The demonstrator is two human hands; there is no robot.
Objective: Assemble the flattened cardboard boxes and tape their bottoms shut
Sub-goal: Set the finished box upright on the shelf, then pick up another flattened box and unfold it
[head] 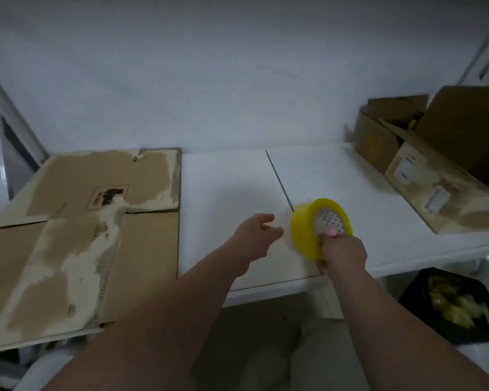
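Observation:
A stack of flattened cardboard boxes (82,230) lies on the left part of the white table (350,176), its worn top sheet marked with pale scuffs. My right hand (340,249) grips a yellow roll of tape (314,224) near the table's front, with a thumb hooked into the roll's core. My left hand (256,235) hovers just left of the roll, fingers loosely extended toward it and holding nothing. Assembled open boxes (435,153) stand at the right rear of the table.
A white wall rises behind the table. A dark seam (278,179) runs across the tabletop toward the tape. Below the table's right front edge sits a black bin (458,306) with yellowish contents. White frame posts stand at the far left and right.

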